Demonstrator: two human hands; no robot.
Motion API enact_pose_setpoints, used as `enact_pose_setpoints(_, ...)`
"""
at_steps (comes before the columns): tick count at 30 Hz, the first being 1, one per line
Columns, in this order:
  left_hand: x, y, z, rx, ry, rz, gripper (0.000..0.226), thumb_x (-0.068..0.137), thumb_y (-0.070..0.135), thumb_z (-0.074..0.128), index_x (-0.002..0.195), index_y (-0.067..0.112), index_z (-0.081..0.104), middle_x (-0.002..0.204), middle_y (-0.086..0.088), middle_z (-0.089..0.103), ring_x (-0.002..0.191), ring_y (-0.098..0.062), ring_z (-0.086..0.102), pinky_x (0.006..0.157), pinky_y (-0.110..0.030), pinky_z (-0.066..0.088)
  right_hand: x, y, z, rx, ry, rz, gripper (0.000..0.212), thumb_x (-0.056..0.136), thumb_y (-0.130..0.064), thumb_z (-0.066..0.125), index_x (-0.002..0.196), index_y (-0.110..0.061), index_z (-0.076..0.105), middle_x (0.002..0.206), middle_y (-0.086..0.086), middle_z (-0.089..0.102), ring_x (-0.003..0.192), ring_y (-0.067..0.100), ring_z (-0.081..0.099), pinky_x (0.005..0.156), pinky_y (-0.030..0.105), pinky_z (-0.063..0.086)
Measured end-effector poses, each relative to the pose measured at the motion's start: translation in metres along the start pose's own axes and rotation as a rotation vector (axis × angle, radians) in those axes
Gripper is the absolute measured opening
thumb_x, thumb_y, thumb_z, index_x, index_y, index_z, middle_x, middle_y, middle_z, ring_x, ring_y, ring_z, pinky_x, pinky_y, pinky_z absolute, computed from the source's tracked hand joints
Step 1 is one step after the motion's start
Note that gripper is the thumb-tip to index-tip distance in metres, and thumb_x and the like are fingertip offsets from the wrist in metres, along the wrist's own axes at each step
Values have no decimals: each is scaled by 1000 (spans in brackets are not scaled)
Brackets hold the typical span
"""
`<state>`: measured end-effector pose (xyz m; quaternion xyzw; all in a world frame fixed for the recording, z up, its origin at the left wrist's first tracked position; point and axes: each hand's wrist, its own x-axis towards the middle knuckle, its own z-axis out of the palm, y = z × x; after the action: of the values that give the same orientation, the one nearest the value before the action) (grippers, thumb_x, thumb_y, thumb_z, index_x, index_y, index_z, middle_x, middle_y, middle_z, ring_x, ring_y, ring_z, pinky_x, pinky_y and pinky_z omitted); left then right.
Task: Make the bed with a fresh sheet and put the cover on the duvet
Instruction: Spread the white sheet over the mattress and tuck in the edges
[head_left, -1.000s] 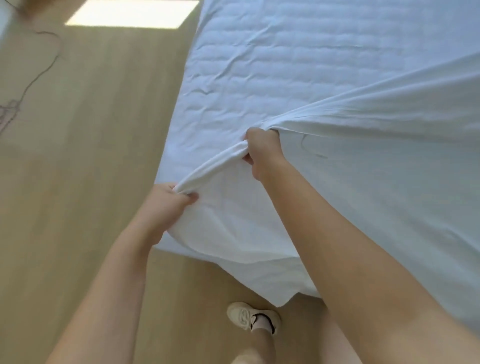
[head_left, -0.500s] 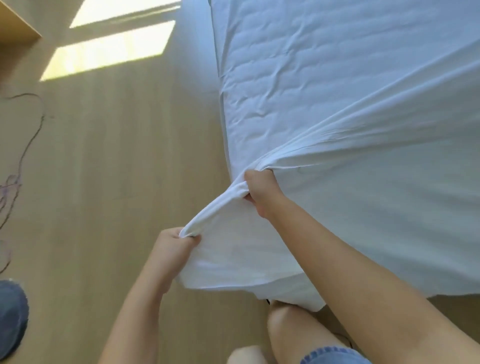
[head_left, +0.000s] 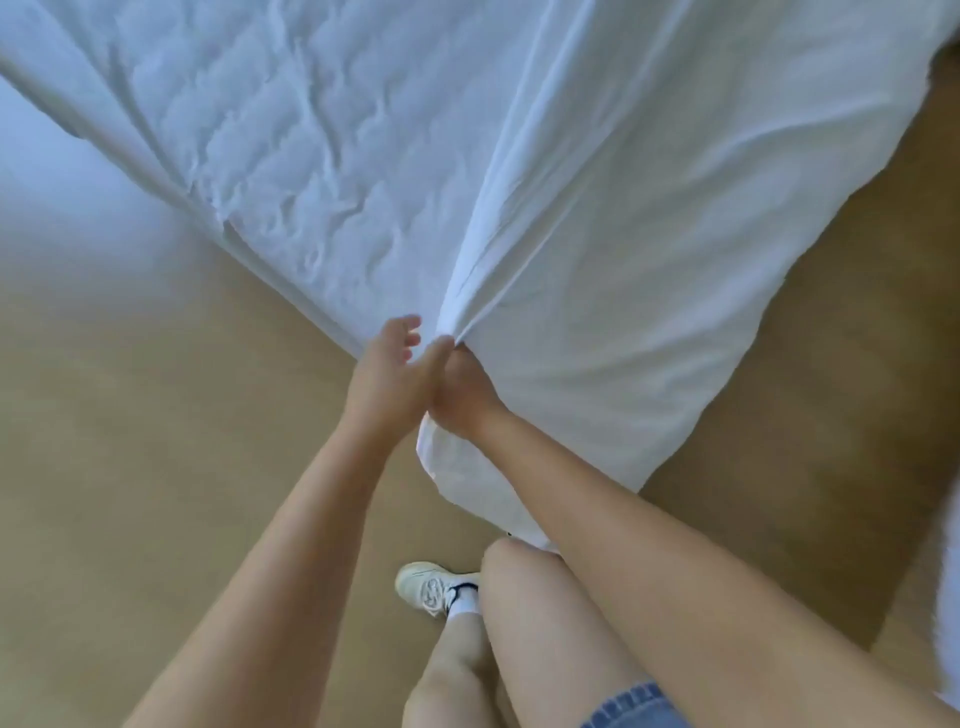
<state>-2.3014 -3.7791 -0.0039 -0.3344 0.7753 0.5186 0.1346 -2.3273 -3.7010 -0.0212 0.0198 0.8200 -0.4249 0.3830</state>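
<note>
Sheet (head_left: 597, 249) bunched in right hand (head_left: 462, 397), grip obscured; left hand (head_left: 387, 374) splayed.

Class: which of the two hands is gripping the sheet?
The right hand: its fingers curl round the bunched white sheet. The left hand beside it has its fingers spread loose.

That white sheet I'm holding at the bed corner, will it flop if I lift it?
Likely floppy: the sheet gathers into folds fanning from where the right hand grips it. Probably light, since one hand bunches it easily. Its edge hangs limp past the mattress, so it may slide back if released.
</note>
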Motion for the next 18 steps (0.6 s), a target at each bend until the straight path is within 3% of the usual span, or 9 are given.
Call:
enact_pose_setpoints(2, 37, 35, -1, 294, -76, 104, 65, 81, 43, 67, 137, 20, 41, 129, -3, 50, 117, -21, 51, 92, -31, 40, 3, -12, 6, -71, 24, -34, 34, 97, -9, 41, 130, 0, 45, 122, 19, 56, 113, 33, 54, 85, 35, 43)
enact_pose_setpoints(4, 64, 63, 6, 622, -101, 226, 71, 78, 46, 69, 135, 18, 39, 127, -8, 47, 115, -27, 50, 85, -34, 39, 7, -18, 8, -152, 47, 8, 30, 96, -9, 39, 124, 2, 45, 111, 19, 57, 105, 35, 58, 74, 32, 41)
enact_pose_setpoints(8, 106, 96, 19, 1146, -5, 564, 62, 79, 29, 67, 129, 11, 35, 116, -11, 44, 105, -33, 49, 69, -37, 34, 0, -24, 7, -131, 23, 20, 28, 90, 0, 35, 118, 3, 41, 114, 20, 50, 105, 36, 53, 80, 34, 37)
enact_pose_setpoints(11, 129, 117, 18, 1127, -35, 649, 36, 83, 6, 50, 118, 8, 41, 110, -14, 48, 97, -35, 52, 68, -36, 33, 0, -28, -4, -178, -49, 56, 33, 90, -2, 36, 122, -4, 41, 118, 14, 49, 105, 32, 52, 80, 33, 36)
enact_pose_setpoints(14, 155, 130, -13, 827, -18, 529, 15, 80, -2, 40, 88, 9, 45, 93, -15, 56, 85, -36, 51, 69, -32, 32, 22, -41, -33, 34, -88, 101, 40, 85, -23, 55, 121, -6, 48, 115, 14, 55, 96, 20, 54, 83, 30, 41)
enact_pose_setpoints(18, 168, 107, -89, 598, -27, 454, 26, 76, -7, 36, 64, 16, 33, 64, 1, 42, 71, -27, 39, 60, -30, 28, 89, -117, -76, 616, 474, 46, 67, 64, -49, 58, 122, -16, 51, 104, -4, 53, 93, 11, 52, 77, 25, 41)
